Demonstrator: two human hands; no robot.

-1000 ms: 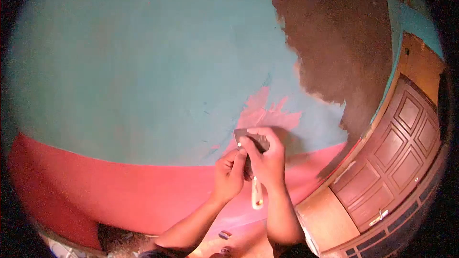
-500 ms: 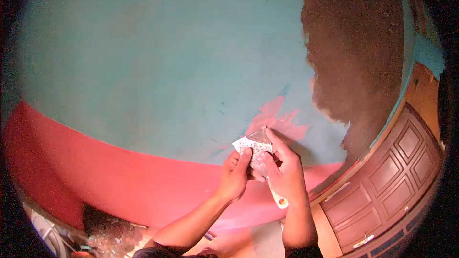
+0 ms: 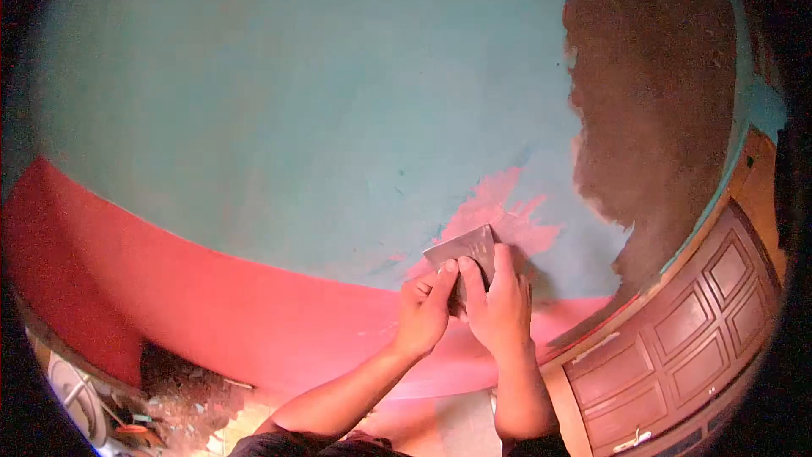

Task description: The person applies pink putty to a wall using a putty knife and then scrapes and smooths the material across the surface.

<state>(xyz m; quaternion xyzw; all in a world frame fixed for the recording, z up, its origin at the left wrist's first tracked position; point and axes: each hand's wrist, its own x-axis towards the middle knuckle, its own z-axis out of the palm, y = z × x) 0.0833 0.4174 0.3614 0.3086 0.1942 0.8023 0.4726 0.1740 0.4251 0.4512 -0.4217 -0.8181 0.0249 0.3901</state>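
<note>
Both my hands grip a putty knife (image 3: 463, 249), thumbs side by side on its broad grey blade. My left hand (image 3: 425, 308) holds it from the left, fingers curled behind. On the right side, my right hand (image 3: 499, 300) has its index finger along the blade; the handle is hidden. The blade's top edge overlaps the lower part of a pink scraped patch (image 3: 495, 199) on the blue-green wall (image 3: 296, 101), just above the wall's pink lower band (image 3: 279, 313).
A rough brown bare area (image 3: 651, 93) runs down the wall's right side. Farther right is a brown panelled door (image 3: 677, 330) with a handle (image 3: 633, 440). Peeled flakes and debris (image 3: 182, 410) lie at lower left, near a round whitish object (image 3: 76, 398).
The putty knife's blade has turned from its pale, dust-speckled face to its grey face, and its handle has gone out of sight. The view has shifted slightly left.
</note>
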